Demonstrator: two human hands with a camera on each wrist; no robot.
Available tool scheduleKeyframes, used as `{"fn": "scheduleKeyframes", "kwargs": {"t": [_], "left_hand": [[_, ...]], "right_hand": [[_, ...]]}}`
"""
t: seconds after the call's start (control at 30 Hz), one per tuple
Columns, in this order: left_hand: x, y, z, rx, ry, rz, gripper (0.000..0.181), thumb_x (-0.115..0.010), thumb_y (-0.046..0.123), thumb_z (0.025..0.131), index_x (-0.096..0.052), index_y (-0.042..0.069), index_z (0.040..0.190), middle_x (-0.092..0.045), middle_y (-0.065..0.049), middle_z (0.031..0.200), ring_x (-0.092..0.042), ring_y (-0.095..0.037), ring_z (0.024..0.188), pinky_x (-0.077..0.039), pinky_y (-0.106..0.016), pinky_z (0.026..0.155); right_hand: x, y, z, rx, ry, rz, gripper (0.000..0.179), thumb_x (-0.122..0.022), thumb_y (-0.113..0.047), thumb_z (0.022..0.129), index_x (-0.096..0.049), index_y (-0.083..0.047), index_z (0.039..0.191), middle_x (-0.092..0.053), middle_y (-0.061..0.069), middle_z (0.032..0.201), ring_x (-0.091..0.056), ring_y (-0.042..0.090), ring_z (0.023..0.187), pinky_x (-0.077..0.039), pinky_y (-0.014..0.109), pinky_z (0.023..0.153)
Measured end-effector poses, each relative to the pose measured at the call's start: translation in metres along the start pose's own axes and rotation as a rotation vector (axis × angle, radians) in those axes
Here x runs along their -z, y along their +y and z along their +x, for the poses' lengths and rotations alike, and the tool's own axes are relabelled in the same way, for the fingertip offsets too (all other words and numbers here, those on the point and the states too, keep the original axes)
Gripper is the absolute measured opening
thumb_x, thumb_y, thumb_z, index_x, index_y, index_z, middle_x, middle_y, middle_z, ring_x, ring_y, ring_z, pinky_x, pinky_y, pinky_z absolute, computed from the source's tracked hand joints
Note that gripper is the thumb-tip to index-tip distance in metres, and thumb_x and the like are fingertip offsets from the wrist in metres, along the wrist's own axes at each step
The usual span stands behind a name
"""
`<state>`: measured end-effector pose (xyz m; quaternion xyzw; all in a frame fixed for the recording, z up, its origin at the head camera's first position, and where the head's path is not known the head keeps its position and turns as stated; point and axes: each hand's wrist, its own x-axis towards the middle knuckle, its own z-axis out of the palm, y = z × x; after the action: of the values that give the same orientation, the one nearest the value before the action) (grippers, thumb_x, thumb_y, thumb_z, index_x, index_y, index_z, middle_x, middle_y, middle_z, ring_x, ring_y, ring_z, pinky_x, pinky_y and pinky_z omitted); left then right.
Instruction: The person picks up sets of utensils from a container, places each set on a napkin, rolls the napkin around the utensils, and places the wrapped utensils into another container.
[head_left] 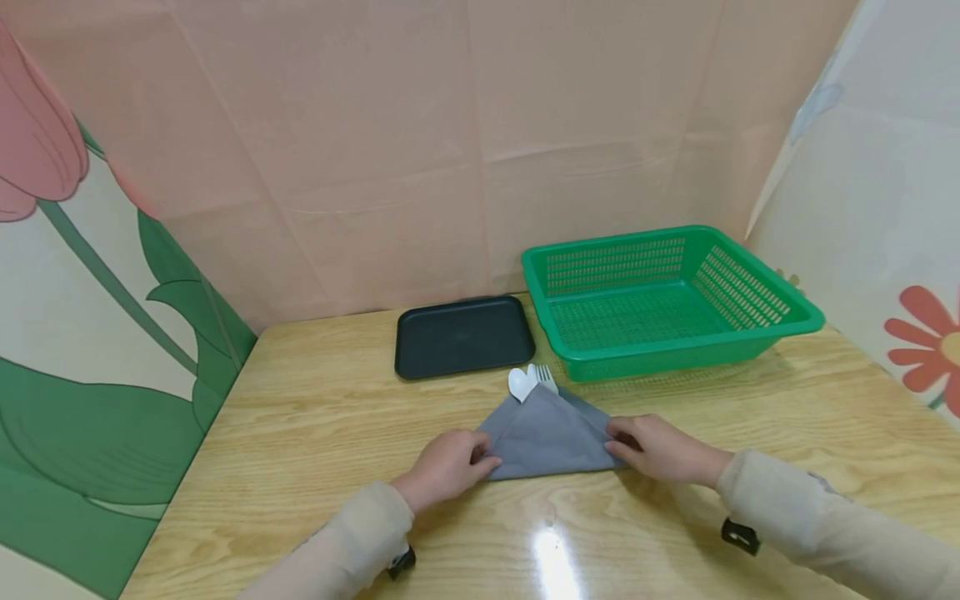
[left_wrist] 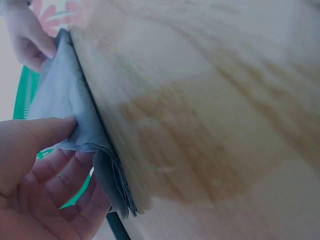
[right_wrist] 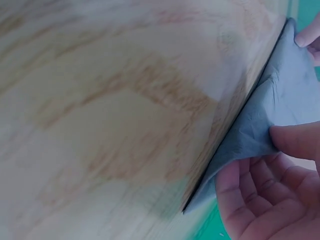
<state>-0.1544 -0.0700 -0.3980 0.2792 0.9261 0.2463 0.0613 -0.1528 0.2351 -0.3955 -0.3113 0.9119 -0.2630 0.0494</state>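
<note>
A grey cloth napkin (head_left: 551, 437), folded to a triangle-like shape, lies on the table with its point toward the back. From under its top edge stick out a white spoon (head_left: 520, 384) and a white fork (head_left: 546, 378); their handles are hidden by the cloth. My left hand (head_left: 452, 462) pinches the napkin's left side, thumb on top and fingers beneath, as the left wrist view shows. On the right side, my right hand (head_left: 660, 448) pinches the cloth in the same way. Layered cloth edges (left_wrist: 117, 182) show beside the left fingers.
Behind the napkin a black tray (head_left: 465, 337) lies flat on the wooden table (head_left: 300, 417). To its right stands a green plastic basket (head_left: 667, 350) with slotted walls, close to the back curtain (head_left: 375, 167).
</note>
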Motion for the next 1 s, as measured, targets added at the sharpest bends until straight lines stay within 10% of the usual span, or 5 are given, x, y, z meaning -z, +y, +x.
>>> {"fn": "scheduleKeyframes", "kwargs": {"t": [1.0], "left_hand": [[-0.0035,-0.0065,0.0095,0.085,0.064,0.057,0.025,-0.067,0.030,0.084,-0.057,0.015,0.067,-0.051,0.007,0.058,-0.042,-0.004,0.054,-0.032,-0.020,0.050]], "right_hand": [[-0.0043,0.0016,0.0083,-0.161,-0.035,-0.060,0.013,-0.060,-0.015,0.089,-0.058,-0.010,0.077,-0.050,-0.006,0.064,-0.039,0.002,0.058,-0.034,0.020,0.054]]}}
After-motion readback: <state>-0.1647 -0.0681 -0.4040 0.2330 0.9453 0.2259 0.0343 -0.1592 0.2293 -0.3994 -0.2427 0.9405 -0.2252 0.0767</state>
